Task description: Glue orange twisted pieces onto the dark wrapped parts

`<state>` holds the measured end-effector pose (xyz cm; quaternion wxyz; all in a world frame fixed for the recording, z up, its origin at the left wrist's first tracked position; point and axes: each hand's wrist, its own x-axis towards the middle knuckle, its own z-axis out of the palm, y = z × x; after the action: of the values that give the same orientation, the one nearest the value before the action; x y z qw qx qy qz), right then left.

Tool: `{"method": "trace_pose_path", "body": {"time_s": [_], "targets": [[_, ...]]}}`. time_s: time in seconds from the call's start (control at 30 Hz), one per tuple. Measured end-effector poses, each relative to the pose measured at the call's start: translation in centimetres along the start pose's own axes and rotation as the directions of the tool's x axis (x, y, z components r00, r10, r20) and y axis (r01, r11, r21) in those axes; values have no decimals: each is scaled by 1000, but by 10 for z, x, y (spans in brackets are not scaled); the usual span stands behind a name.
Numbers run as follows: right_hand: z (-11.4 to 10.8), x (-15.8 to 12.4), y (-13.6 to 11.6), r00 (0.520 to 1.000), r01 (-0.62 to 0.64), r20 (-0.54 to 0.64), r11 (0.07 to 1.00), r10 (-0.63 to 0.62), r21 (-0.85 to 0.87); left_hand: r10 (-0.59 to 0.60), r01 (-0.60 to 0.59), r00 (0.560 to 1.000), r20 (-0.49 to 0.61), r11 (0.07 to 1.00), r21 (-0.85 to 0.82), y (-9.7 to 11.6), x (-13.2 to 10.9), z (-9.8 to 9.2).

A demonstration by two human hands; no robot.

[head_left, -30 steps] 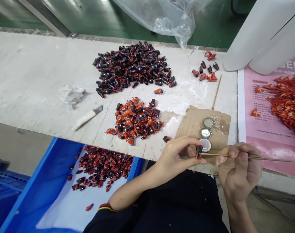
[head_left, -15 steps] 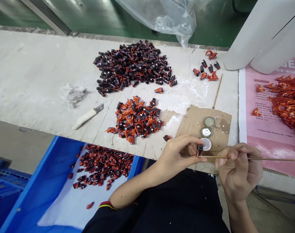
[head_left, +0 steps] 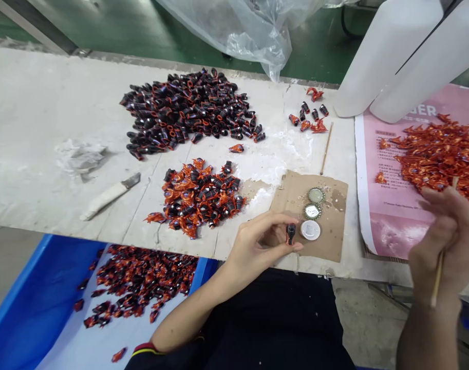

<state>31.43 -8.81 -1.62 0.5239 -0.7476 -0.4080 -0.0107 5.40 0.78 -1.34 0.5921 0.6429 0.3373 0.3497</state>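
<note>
Between the thumb and fingertips of my left hand point(head_left: 263, 239) is a small black part point(head_left: 291, 234) with an orange edge, held upright near a round white cap point(head_left: 310, 230) on brown cardboard point(head_left: 330, 241). My right hand point(head_left: 446, 241), blurred, holds a thin wooden stick point(head_left: 437, 280) that slants down from its fingers. It hovers at the lower right edge of a pile of orange parts point(head_left: 446, 159) on a pink printed sheet point(head_left: 384, 210). Two bottle caps, one of them silvery point(head_left: 312, 211), lie above the white cap.
Black parts point(head_left: 195, 110) and mixed orange-black parts point(head_left: 199, 198) are heaped on the table. A knife point(head_left: 111, 196), crumpled tissue point(head_left: 80, 156) and another stick point(head_left: 326, 149) lie there. White containers point(head_left: 392, 56) stand behind. A blue bin point(head_left: 30, 288) sits below the table edge.
My right hand has moved right, taking the stick away from the black part and tilting it steeply. My left hand still pinches the part. The camera view has shifted.
</note>
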Motion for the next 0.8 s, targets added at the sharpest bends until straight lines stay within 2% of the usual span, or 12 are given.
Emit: {"method": "trace_pose_path", "body": {"time_s": [0.03, 0.07, 0.13, 0.17, 0.23, 0.33, 0.47, 0.6, 0.63, 0.67, 0.73, 0.8], "targets": [[-5, 15, 8, 987, 162, 40, 972, -157, -173, 4, -4, 1000, -6, 1000, 5, 0, 0, 0], [-7, 30, 15, 955, 292, 129, 912, -266, -287, 9, -9, 1000, -7, 1000, 9, 1, 0, -1], [-7, 57, 28, 893, 413, 334, 844, -301, -341, 13, -13, 1000, -7, 1000, 21, 1, 0, -1], [-3, 67, 34, 878, 410, 393, 854, -274, -321, 13, -13, 1000, -8, 999, 32, 2, 0, -1], [6, 82, 42, 852, 366, 483, 890, -202, -273, 16, -15, 1000, -14, 999, 51, 3, -1, -1], [21, 89, 45, 840, 315, 522, 915, -146, -251, 18, -16, 1000, -25, 998, 64, 4, 0, -2], [28, 84, 38, 881, 253, 460, 933, -111, -258, 33, -33, 999, -10, 998, 54, 6, 0, -3], [27, 57, 17, 947, 129, 316, 967, -54, -220, 41, -40, 999, -12, 997, 73, 6, 1, -1], [27, 47, 9, 959, 96, 281, 981, -45, -170, 50, -49, 999, -11, 996, 74, 6, 2, 1], [28, 36, -1, 969, 38, 244, 998, -25, -49, 60, -60, 998, -7, 996, 72, 5, 2, 2], [29, 14, -21, 968, -22, 250, 996, -1, 90, 87, -87, 996, 5, 994, 69, 5, 3, 5], [31, -6, -40, 952, -130, 297, 980, 80, 152, 109, -110, 994, 14, 991, 79, 5, 4, 8]]}}
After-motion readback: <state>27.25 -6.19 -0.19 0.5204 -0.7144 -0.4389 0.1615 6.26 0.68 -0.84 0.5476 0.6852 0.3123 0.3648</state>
